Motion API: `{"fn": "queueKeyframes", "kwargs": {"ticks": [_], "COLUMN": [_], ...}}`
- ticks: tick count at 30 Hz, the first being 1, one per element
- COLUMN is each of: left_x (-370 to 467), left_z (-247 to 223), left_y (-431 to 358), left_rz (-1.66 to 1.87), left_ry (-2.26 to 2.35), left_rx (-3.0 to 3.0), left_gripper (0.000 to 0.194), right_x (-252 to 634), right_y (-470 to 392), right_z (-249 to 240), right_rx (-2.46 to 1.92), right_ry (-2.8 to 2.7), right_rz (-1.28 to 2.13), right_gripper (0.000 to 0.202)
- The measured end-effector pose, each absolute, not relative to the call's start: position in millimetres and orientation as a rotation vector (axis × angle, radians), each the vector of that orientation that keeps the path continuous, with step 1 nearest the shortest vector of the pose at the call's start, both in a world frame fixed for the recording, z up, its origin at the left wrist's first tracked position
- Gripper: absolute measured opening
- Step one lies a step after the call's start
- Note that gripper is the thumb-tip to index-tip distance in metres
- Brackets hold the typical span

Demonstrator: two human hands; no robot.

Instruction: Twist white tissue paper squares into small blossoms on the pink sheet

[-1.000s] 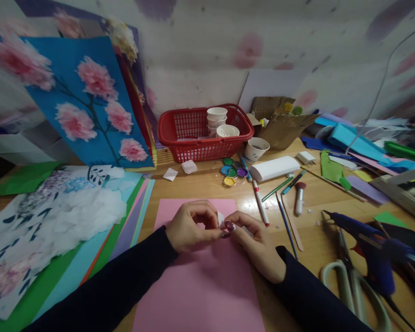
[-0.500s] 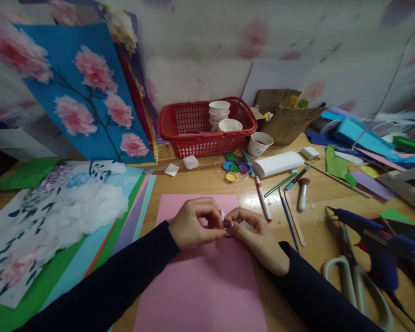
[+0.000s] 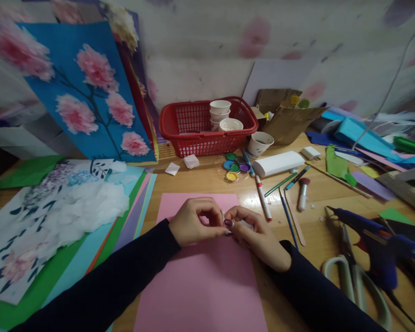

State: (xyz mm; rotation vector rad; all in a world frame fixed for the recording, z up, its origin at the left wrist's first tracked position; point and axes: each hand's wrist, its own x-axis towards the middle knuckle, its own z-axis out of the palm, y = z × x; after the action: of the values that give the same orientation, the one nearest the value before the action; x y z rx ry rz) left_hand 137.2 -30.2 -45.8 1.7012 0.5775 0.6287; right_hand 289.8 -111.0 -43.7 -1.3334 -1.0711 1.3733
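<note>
Hands: left (image 3: 197, 223) and right (image 3: 257, 240), brought together, fingertips pinched on one small piece of white tissue paper (image 3: 247, 225), largely hidden by the fingers. Directly beneath: one pink paper sheet (image 3: 204, 286), flat on the worktop (image 3: 207, 183). Beyond the hands: white paper squares (image 3: 191, 161), small paint pots (image 3: 234, 167), one red plastic basket (image 3: 180, 138) holding paper cups (image 3: 220, 107), one loose cup (image 3: 260, 144). To their right: red-and-white marker (image 3: 263, 200), scissors (image 3: 357, 286), blue glue gun (image 3: 383, 267). To their left: fluffy white wadding (image 3: 93, 203) over a floral print (image 3: 10, 249). Risks, as judged: too firm a pinch or twist could tear the thin tissue; an outward sweep of the right sleeve (image 3: 318, 281) could catch the scissors. Lettering: dark marks on the loose cup, too small to read; no brand legible
</note>
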Motion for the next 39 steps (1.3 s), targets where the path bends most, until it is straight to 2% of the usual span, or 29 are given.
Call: {"fn": "queueKeyframes", "kwargs": {"ticks": [5,11,22,28,32,35,39], "left_x": [138.1,138.2,139.0,141.3,141.1,140.2,140.9], "left_z": [-46.4,-46.4,-48.5,-47.8,-47.1,-49.7,-55.5], "left_y": [-30.0,-28.7,-30.2,-29.0,-25.0,-24.2,-23.8], "left_rz": [0.652,0.711,0.809,0.773,0.775,0.771,0.776], "left_ry": [0.634,0.689,0.707,0.762,0.782,0.812,0.910], "left_rx": [1.473,1.473,1.651,1.387,1.300,1.384,1.835], "left_gripper": [0.019,0.018,0.015,0.014,0.017,0.017,0.020], "right_x": [290.7,290.2,286.3,287.1,287.3,288.1,291.5], "right_y": [-110.3,-109.7,-110.2,-110.6,-109.3,-107.5,-104.3], "right_z": [-46.6,-45.8,-43.5,-44.8,-45.2,-47.3,-50.3], "right_rx": [-1.274,-1.305,-1.412,-1.470,-1.443,-1.392,-1.342], "right_ry": [-0.919,-0.838,-0.948,-1.042,-0.925,-0.841,-0.658], "right_rz": [1.396,1.318,1.150,0.984,1.082,1.152,1.031], "right_gripper": [0.031,0.033,0.029,0.028,0.037,0.033,0.021]}}
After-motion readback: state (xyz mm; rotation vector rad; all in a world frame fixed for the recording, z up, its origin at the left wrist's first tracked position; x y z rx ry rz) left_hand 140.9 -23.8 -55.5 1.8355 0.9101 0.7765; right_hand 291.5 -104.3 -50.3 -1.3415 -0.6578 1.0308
